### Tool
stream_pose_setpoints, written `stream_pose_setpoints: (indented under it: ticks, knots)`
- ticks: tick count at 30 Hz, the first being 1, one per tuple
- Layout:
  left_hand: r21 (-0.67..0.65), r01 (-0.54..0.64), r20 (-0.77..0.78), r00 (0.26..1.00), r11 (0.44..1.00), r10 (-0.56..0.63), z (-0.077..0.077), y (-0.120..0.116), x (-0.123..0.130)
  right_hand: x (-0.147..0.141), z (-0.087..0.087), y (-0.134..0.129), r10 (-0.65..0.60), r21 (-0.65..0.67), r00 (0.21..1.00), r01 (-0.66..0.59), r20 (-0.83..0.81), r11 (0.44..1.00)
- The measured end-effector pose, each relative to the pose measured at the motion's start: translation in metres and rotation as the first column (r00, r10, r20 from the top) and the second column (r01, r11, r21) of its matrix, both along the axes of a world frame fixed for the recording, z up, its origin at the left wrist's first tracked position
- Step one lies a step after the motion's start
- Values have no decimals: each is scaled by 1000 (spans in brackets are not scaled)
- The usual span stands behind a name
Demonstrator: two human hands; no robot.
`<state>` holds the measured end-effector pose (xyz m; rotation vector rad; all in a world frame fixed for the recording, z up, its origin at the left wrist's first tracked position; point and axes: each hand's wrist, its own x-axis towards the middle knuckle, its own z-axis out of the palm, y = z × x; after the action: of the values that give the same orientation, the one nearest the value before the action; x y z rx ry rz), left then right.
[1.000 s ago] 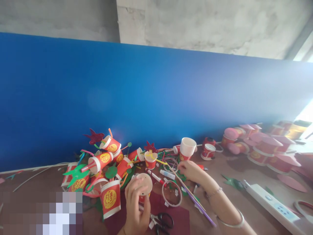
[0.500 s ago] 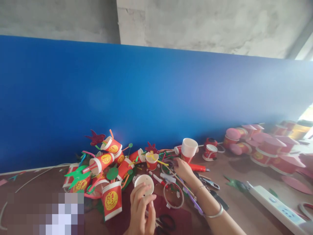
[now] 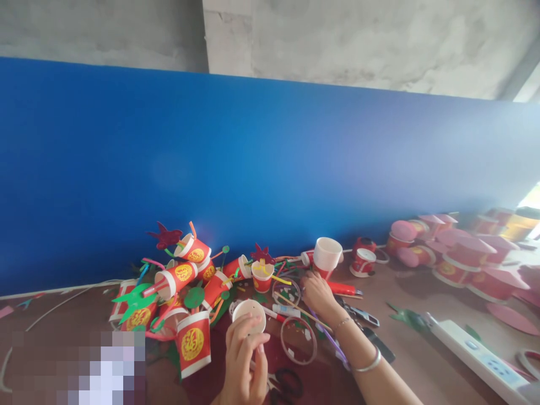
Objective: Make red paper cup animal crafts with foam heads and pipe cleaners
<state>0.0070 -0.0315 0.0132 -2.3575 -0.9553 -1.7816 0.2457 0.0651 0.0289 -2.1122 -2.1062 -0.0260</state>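
Observation:
My left hand (image 3: 244, 360) holds a small red paper cup (image 3: 249, 310) turned so its white round bottom faces me, fingers wrapped around its side. My right hand (image 3: 317, 293) reaches forward over the table among loose straws (image 3: 327, 332) and cut paper rings (image 3: 298, 340), fingers down near a ring (image 3: 286, 290) and a glue tube (image 3: 286, 309). What the fingers grip is not visible. A silver bangle sits on that wrist. Scissors (image 3: 283, 383) lie on dark red felt just right of my left hand.
A heap of decorated red cups (image 3: 185, 275) with green and red paper shapes lies at left. An upright white-inside cup (image 3: 326, 254) stands beyond my right hand. Pink-lidded red cups (image 3: 455, 253) crowd the right. A white power strip (image 3: 472, 351), a blue wall panel (image 3: 253, 169) behind.
My right hand moved left and forward from the straws toward the ring and upright cup. My left hand lowered slightly, keeping the cup. A red marker and a cutter came into view behind the right wrist.

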Motion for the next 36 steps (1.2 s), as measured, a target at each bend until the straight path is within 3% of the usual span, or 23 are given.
stream_pose_setpoints:
  ticks: [9, 22, 29, 36]
  knots:
    - [-18, 5, -11, 1000, 1000, -5, 1, 1, 0, 2, 2, 0, 30, 10, 997, -31, 73, 999]
    - [2, -33, 13, 999, 999, 33, -2, 2, -1, 10, -9, 11, -9, 136, 998, 19, -67, 991]
    - [-31, -22, 38, 999, 999, 24, -4, 2, -1, 6, -19, 9, 42, 100, 998, -38, -38, 994]
    - [-52, -16, 78, 997, 999, 20, -2, 0, 2, -1, -12, 7, 62, 97, 998, -59, -24, 994]
